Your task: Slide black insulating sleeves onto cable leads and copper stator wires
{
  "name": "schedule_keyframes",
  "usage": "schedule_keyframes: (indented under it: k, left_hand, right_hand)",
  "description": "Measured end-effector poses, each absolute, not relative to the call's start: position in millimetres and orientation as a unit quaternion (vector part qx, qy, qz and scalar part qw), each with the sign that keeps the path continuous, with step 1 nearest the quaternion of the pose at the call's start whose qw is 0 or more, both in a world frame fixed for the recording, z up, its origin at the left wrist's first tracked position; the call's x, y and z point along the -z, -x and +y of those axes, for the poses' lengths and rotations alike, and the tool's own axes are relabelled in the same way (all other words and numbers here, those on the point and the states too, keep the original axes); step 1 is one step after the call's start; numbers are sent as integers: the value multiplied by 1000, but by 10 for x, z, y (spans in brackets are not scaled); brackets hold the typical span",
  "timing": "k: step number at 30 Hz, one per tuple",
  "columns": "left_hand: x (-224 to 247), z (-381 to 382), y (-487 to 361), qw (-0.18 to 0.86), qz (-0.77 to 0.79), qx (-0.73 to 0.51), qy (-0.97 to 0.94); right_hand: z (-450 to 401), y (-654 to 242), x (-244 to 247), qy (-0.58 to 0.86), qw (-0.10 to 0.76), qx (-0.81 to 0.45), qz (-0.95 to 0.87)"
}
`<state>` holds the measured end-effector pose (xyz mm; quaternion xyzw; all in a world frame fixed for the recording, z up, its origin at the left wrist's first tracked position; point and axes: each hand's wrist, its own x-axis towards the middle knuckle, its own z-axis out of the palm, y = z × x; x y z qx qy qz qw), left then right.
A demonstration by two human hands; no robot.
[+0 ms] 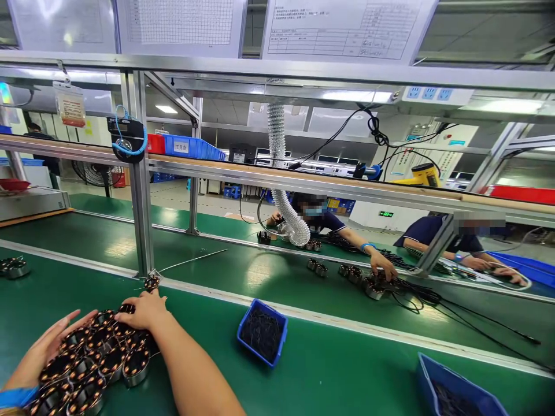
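Note:
A cluster of round motor stators [110, 361] with black centres and copper-coloured windings lies on the green table at the lower left. My left hand [45, 346], with a blue band at the wrist, rests along the cluster's left side, fingers stretched out. Reaching across from the right, my right hand [145, 312] lies over the far edge of the cluster with its fingers apart, touching the stators there. Just beyond its fingertips a single small stator [151, 282] sits by the base of the metal post.
Blue bins of black pieces stand mid-table [262, 332] and at the lower right [459, 390]. More stators [15, 267] lie far left. A metal post [142, 173] and rail cross ahead. Beyond, a co-worker's hand [381, 264] touches stators; another person handles cables.

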<state>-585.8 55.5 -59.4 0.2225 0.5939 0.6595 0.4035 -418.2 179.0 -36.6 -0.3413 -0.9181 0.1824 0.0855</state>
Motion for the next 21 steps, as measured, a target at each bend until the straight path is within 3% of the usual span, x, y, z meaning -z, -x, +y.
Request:
schedule_keyframes:
  k: [3, 8, 14, 19, 21]
  left_hand:
    - [624, 517, 5765, 445, 554, -670, -213]
    - [616, 408, 5868, 430, 552, -696, -160]
    - [545, -185, 5906, 212, 615, -721, -239]
    - [696, -775, 5059, -1, 653, -675, -343]
    - [761, -792, 4673, -34, 659, -635, -401]
  right_hand:
    - [1683, 4006, 292, 364, 94, -163, -912]
    - [1396, 3604, -133, 391, 143, -89, -905]
    - [1011, 2143, -433, 446, 158, -19, -881]
    - [1093, 1062, -20, 554, 91, 21, -827]
    - [1174, 908, 173, 548, 59, 20, -834]
